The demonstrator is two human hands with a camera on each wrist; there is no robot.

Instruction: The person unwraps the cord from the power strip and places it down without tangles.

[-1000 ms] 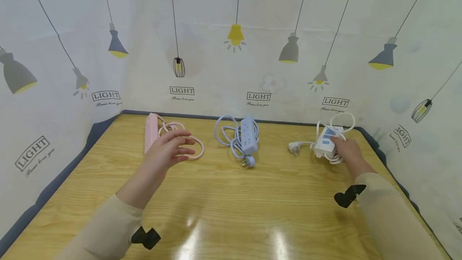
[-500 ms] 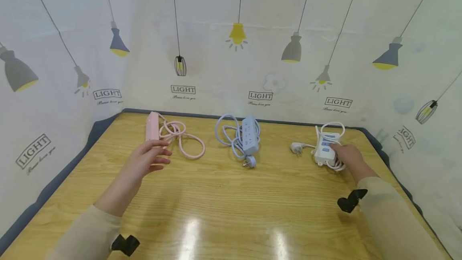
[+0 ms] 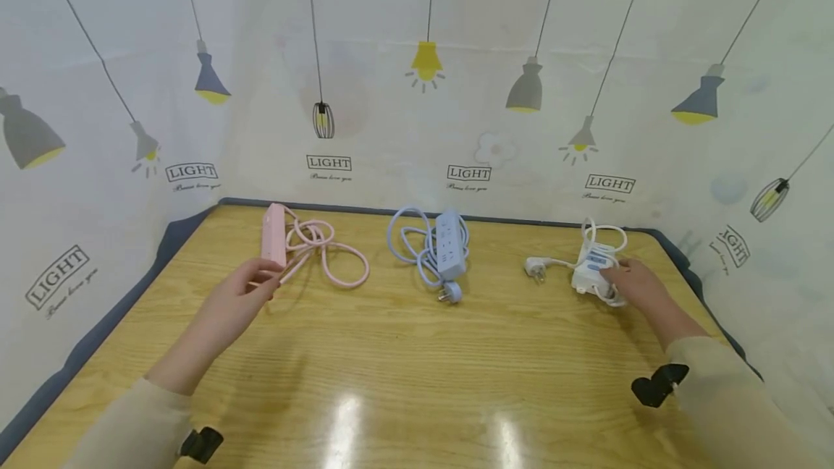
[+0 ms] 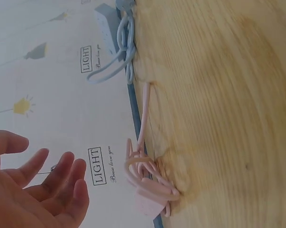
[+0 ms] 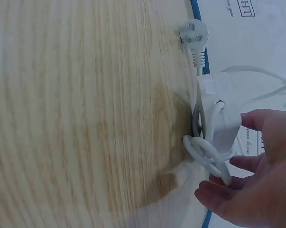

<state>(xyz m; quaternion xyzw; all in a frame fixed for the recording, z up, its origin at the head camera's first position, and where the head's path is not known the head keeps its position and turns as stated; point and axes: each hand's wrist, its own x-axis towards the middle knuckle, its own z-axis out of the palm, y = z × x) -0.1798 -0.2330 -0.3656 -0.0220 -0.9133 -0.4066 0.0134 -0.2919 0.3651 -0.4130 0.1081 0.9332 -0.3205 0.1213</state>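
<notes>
At the back left of the table lies a pink power strip [image 3: 274, 234], a looped pink cord [image 3: 345, 282] beside it. My left hand [image 3: 228, 306] hovers by its near end; the left wrist view shows the fingers [image 4: 62, 175] loosely bent, apart from the strip and holding nothing. At the right, my right hand [image 3: 641, 292] holds a white power strip [image 3: 589, 279] with blue socket panels. The right wrist view shows the thumb against the strip's white body [image 5: 226, 124] and the fingers around its bundled cord [image 5: 207, 154]. Its white plug [image 3: 536, 266] lies to the left.
A blue power strip [image 3: 450, 244] with a coiled cord and plug [image 3: 451, 292] lies at the back centre of the wooden table [image 3: 417, 368]. Behind and beside the table hangs a white sheet [image 3: 391, 121] printed with lamps.
My left hand has moved left and toward me, off the pink cord, and its thumb and fingers have drawn closer. The white power strip has shifted and turned slightly in my right hand.
</notes>
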